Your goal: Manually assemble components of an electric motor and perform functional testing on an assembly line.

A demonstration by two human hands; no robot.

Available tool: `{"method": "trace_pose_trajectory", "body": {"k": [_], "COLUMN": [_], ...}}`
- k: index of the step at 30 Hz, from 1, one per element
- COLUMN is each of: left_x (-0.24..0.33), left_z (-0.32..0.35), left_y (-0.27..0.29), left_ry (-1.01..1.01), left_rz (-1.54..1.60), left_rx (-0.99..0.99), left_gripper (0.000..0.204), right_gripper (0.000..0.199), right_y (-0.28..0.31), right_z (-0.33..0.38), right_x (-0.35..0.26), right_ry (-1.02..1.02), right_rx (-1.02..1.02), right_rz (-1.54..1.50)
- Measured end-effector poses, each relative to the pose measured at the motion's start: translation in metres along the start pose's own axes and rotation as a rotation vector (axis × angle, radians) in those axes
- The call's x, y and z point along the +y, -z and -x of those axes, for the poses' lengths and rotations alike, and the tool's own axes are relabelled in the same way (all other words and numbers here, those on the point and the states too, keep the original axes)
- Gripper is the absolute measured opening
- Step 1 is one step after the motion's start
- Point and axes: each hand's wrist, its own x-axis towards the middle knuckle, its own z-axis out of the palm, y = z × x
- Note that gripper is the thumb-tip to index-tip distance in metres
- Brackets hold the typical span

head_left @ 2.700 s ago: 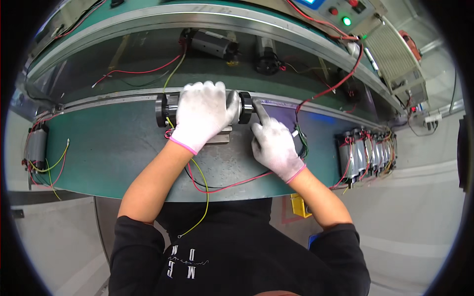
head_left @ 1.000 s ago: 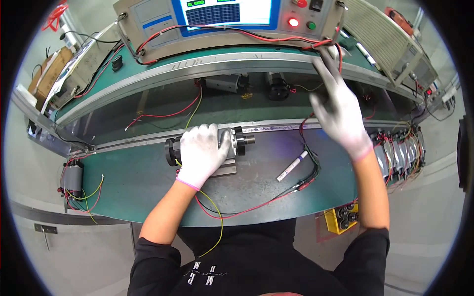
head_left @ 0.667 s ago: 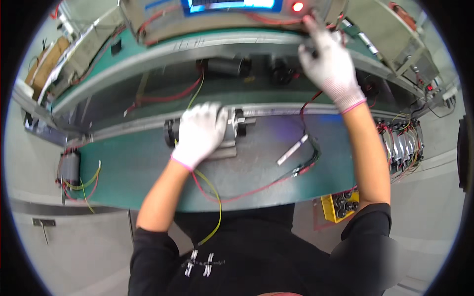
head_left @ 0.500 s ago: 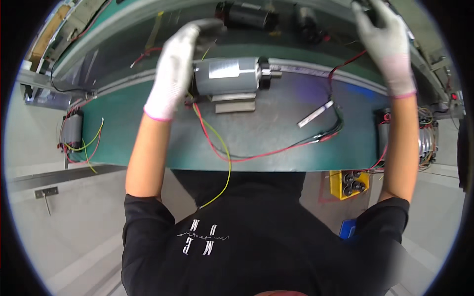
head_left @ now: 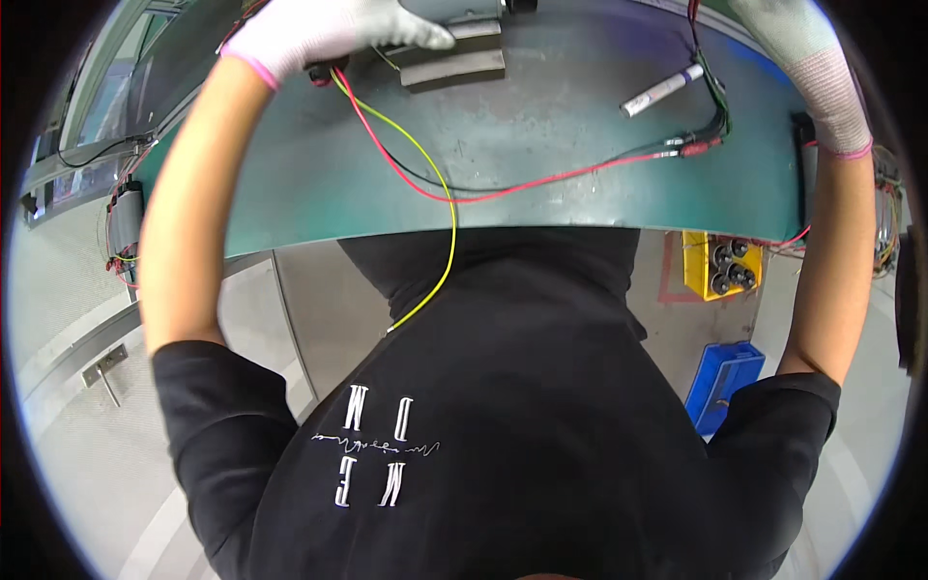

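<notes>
A grey cylindrical electric motor [head_left: 462, 9] lies on the green bench at the upper edge, mostly cut off. My left hand [head_left: 333, 31], in a white glove with a pink cuff, is closed over its left part. The thumb lies along the near side; the other fingers are out of view. Red, black and yellow-green wires [head_left: 441, 172] run from the motor's left end. The red and black ones reach a connector [head_left: 698, 149]; the yellow-green one hangs over the near edge. My gloved right hand [head_left: 793, 34] is at the upper right, its fingers cut off.
A white marker pen [head_left: 662, 91] lies on the green bench [head_left: 319, 184]. Another motor [head_left: 125, 217] stands at the left end, and a partly hidden one [head_left: 808, 159] at the right. Below stand a yellow bin [head_left: 698, 263] of dark round parts and a blue bin [head_left: 727, 372].
The view has shifted, so bench, motor and pen sit higher and larger. My left hand now lies across the motor's left part, thumb in front. My right hand has mostly left the frame.
</notes>
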Motion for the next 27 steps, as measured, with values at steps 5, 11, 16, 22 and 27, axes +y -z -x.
{"method": "trace_pose_trajectory", "body": {"k": [5,11,16,22,27], "left_x": [0.01,0.007,-0.044,0.025,0.035], "left_z": [-0.023,-0.031,-0.037,-0.004,0.011], "left_y": [0.014,0.019,0.019,0.021,0.028], "left_ry": [-0.061,-0.142,-0.511,-0.014,-0.088], "left_rz": [-0.134,0.065,0.776,-0.03,-0.193], "left_rx": [-0.159,-0.297,-0.636,-0.195,-0.063], "left_gripper": [0.062,0.066,0.073,0.077,0.081], "right_gripper": [0.019,0.02,0.022,0.023,0.023], "right_y": [0.003,0.025,0.017,0.036,0.037], "right_z": [0.042,0.08,0.121,0.176,0.203], "right_x": [-0.01,-0.029,-0.015,-0.046,-0.059], "right_ry": [-0.082,-0.165,0.08,0.006,0.118], "right_rx": [-0.059,-0.174,-0.218,-0.309,-0.263], "right_rz": [-0.067,-0.057,-0.045,-0.143,-0.097]}}
